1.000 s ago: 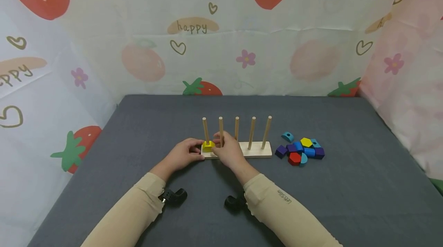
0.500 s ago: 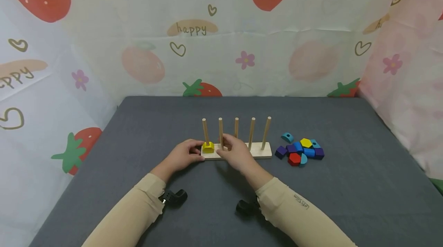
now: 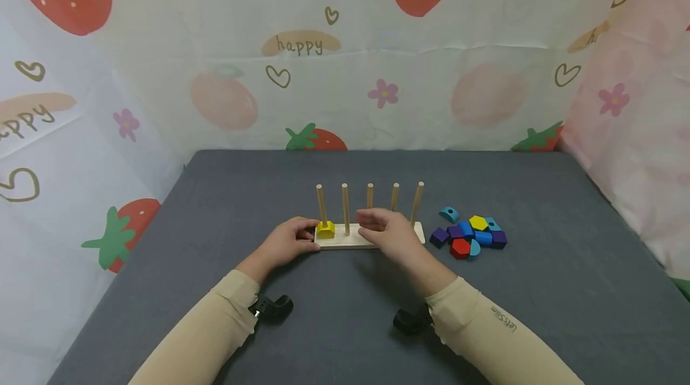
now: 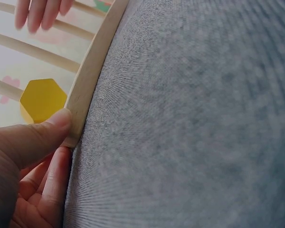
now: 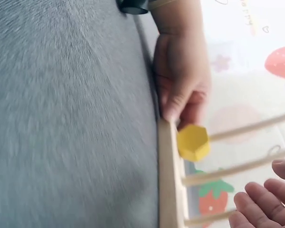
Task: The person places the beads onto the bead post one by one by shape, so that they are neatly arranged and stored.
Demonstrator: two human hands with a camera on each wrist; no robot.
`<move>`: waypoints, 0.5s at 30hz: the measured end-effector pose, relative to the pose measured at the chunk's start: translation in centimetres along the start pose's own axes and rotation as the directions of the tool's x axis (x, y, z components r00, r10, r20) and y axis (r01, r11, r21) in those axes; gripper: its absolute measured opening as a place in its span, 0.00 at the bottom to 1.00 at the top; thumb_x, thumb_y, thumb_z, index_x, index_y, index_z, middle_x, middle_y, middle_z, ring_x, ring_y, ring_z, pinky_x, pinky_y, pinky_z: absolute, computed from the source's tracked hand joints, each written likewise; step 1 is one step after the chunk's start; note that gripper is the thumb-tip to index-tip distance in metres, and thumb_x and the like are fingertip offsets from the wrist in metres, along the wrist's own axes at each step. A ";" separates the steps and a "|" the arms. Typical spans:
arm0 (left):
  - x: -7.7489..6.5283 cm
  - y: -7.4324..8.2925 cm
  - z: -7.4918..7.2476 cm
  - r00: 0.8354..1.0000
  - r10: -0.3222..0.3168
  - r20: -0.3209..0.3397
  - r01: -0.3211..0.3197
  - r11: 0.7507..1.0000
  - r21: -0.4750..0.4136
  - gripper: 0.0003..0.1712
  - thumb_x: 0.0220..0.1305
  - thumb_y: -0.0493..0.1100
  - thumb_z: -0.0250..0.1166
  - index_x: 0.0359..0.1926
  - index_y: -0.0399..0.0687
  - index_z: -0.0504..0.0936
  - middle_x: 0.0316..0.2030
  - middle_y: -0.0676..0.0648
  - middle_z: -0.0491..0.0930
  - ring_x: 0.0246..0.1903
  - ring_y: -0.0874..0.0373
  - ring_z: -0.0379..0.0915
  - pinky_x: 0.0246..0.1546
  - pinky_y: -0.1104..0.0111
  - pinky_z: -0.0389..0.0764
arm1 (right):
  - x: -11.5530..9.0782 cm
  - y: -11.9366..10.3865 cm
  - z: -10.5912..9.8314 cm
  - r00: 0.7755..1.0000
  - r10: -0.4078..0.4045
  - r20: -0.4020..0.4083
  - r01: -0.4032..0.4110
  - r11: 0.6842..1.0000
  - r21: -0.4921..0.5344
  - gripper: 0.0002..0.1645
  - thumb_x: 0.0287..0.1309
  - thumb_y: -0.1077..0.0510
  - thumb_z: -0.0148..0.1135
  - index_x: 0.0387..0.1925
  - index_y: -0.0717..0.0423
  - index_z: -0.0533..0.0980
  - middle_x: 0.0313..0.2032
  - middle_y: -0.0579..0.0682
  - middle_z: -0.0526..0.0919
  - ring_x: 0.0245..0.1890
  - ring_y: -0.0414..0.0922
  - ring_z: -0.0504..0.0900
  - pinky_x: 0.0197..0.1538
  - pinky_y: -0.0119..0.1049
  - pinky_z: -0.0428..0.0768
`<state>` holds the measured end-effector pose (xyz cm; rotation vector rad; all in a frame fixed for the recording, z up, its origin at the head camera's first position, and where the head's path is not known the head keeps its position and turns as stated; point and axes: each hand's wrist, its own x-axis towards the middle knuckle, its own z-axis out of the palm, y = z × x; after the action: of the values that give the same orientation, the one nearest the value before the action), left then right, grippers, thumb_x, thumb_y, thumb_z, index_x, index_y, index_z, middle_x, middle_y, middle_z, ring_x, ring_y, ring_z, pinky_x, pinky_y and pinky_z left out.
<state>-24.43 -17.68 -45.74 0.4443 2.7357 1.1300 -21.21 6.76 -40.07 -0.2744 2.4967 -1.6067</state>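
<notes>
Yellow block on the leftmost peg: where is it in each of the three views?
Head: the yellow block sits just left of centre, at the foot of the leftmost peg.
Left wrist: yellow block at the left, just above the thumb.
Right wrist: yellow block right of centre, just below the fingertips.
Shared landmark: the left hand holding the near end of the wooden base.

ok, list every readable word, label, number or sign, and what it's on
"happy": backdrop, centre.
"appy": backdrop, left, cut off by frame edge.
"h", rest unclear: backdrop, right.
Right sleeve: dark print, too small to read surely.
Right wrist view: partial backdrop word, blurred.
No numbers seen.
</notes>
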 end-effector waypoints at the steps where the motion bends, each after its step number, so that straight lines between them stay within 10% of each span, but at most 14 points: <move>1: 0.0 -0.1 0.0 1.000 -0.001 0.000 0.001 1.000 0.000 0.30 0.51 0.44 0.70 0.56 0.45 0.75 0.46 0.48 0.75 0.39 0.61 0.74 0.42 0.65 0.74 | -0.2 0.0 -0.5 1.000 0.000 -0.001 0.000 1.000 0.008 0.20 0.56 0.60 0.61 0.52 0.52 0.75 0.48 0.50 0.80 0.49 0.45 0.77 0.49 0.42 0.75; 15: 0.0 -0.3 0.1 1.000 0.010 -0.008 -0.010 1.000 0.017 0.30 0.51 0.44 0.70 0.56 0.46 0.75 0.44 0.49 0.75 0.38 0.61 0.73 0.41 0.65 0.74 | -2.7 2.2 -7.9 0.999 0.011 -0.046 -0.013 0.999 -0.040 0.18 0.59 0.59 0.58 0.51 0.59 0.74 0.48 0.56 0.79 0.49 0.49 0.76 0.50 0.44 0.74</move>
<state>-24.42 -17.81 -45.99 0.4571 2.7554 1.1141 -20.57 15.32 -38.77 -0.2300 2.5621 -1.5773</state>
